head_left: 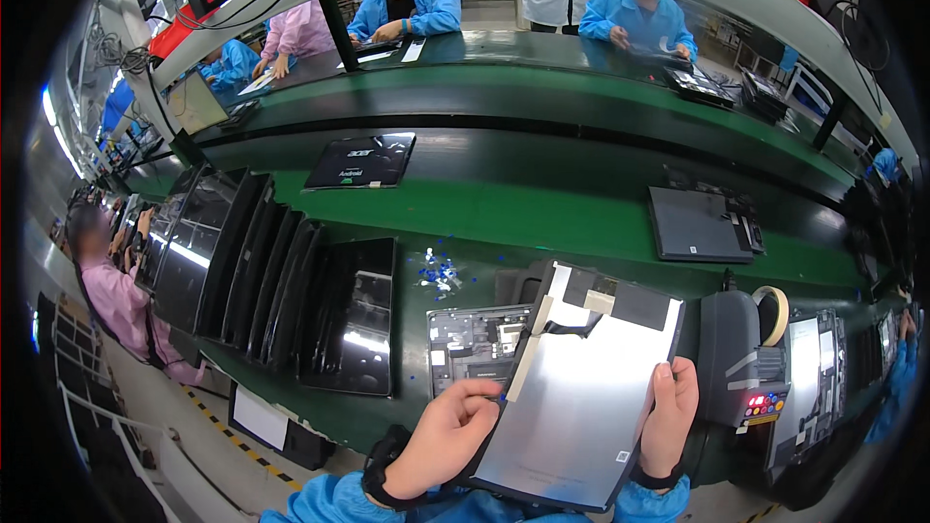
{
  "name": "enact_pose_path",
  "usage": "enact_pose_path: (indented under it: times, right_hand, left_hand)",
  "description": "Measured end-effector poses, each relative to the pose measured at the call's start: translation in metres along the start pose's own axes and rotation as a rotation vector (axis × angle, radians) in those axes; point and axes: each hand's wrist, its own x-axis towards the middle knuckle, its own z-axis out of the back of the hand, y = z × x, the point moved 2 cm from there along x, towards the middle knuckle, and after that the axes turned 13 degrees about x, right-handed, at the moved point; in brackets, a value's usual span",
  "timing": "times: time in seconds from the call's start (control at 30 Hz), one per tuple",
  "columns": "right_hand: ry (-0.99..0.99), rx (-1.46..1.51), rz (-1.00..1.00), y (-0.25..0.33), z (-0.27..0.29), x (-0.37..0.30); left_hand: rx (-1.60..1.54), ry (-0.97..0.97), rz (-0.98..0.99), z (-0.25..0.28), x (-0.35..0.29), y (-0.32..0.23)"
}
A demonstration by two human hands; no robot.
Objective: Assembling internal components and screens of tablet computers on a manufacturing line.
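A tablet display panel [572, 397] is tilted up in front of me, its silver back facing me. Pale tape strips and a dark flex area run along its top and left edge. My right hand [668, 416] grips its right edge, thumb on the silver face. At the left edge, my left hand [450, 441] is closed with fingers pinched beside the pale strip; the fingertips are partly hidden. Behind the panel lies an open tablet housing [475, 344] with its inner parts showing, partly covered by the panel.
Dark screens [218, 261] lean in a row at left, beside a flat black screen [349, 320]. Blue and white scraps [438, 271] lie mid-bench. Right stand a tape dispenser [731, 358], a tape roll [772, 315] and another housing [809, 378]. A lit tablet [361, 161] and grey one [699, 223] lie beyond.
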Motion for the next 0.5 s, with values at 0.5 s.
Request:
enact_pose_path:
  times: [0.5]
  right_hand:
    - [0.041,-0.031,-0.016,0.0035,0.0061,0.0004]
  left_hand:
    - [-0.080,0.067,0.037,0.0013,0.0063,-0.0091]
